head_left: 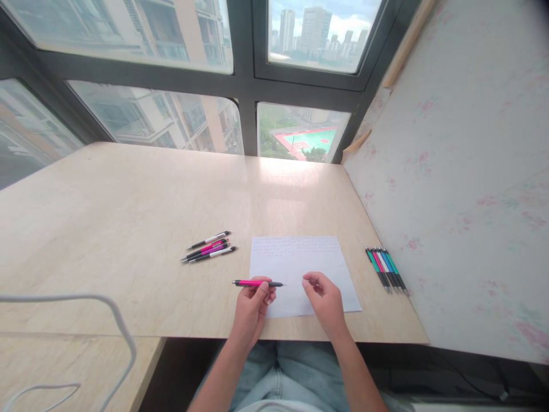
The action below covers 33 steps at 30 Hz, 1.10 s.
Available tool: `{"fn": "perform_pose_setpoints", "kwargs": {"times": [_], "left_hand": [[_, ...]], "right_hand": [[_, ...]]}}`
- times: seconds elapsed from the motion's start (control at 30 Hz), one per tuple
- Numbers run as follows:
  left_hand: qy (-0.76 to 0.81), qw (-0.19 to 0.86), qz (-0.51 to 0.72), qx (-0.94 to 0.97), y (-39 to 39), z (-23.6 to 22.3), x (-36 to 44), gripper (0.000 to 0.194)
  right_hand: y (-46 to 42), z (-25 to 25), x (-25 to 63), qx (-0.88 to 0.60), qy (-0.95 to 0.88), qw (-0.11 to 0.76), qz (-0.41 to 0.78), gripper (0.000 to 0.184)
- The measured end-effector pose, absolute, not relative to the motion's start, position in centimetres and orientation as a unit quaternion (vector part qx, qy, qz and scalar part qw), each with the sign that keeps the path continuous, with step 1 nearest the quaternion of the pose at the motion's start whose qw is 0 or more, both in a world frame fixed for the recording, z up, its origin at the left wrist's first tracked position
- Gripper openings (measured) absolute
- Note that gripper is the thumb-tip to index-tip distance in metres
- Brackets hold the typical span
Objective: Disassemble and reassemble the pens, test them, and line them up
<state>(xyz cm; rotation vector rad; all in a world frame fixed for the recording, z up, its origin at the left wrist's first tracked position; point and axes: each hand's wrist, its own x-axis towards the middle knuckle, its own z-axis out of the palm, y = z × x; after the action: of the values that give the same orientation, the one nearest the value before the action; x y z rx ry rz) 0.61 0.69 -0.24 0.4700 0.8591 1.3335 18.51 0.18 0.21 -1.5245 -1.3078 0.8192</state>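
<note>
My left hand (253, 306) grips a pink pen (253, 283) with a black lower barrel. The pen lies level above the paper, its thin tip pointing right toward my other hand. My right hand (323, 297) is closed in a pinch a short gap from that tip; a small dark bit shows at the fingertips, too small to name. Beneath both hands lies a white sheet of paper (295, 260) with lines of faint writing along its top.
Left of the paper are several loose pens (210, 249). By the wall (467, 189), several more pens (386, 269) lie side by side. A white cable (115, 312) loops over the left front of the wooden desk (128, 217). Windows stand behind the desk.
</note>
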Motion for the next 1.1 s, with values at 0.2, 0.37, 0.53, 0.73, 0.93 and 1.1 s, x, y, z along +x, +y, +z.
{"fn": "perform_pose_setpoints", "kwargs": {"times": [0.2,0.37,0.53,0.73,0.93,1.1], "left_hand": [[0.376,0.68,0.594,0.207,0.7,-0.4,0.6,0.02],[0.373,0.686,0.59,0.205,0.7,-0.3,0.6,0.02],[0.387,0.681,0.587,0.206,0.7,-0.1,0.7,0.023],[0.39,0.68,0.583,0.213,0.6,-0.2,0.7,0.023],[0.396,0.682,0.575,0.218,0.6,-0.4,0.7,0.023],[0.393,0.682,0.573,0.227,0.7,-0.5,0.6,0.023]], "right_hand": [[3.7,0.3,18.1,-0.609,-0.63,0.406,0.26,0.016],[5.2,-0.1,16.8,-0.599,-0.689,0.34,0.228,0.012],[6.1,-0.3,16.1,-0.613,-0.704,0.317,0.167,0.015],[6.9,-0.7,16.2,-0.635,-0.703,0.285,0.148,0.015],[7.1,-0.8,16.6,-0.636,-0.701,0.276,0.166,0.017],[6.6,-0.1,17.3,-0.629,-0.698,0.294,0.177,0.022]]}}
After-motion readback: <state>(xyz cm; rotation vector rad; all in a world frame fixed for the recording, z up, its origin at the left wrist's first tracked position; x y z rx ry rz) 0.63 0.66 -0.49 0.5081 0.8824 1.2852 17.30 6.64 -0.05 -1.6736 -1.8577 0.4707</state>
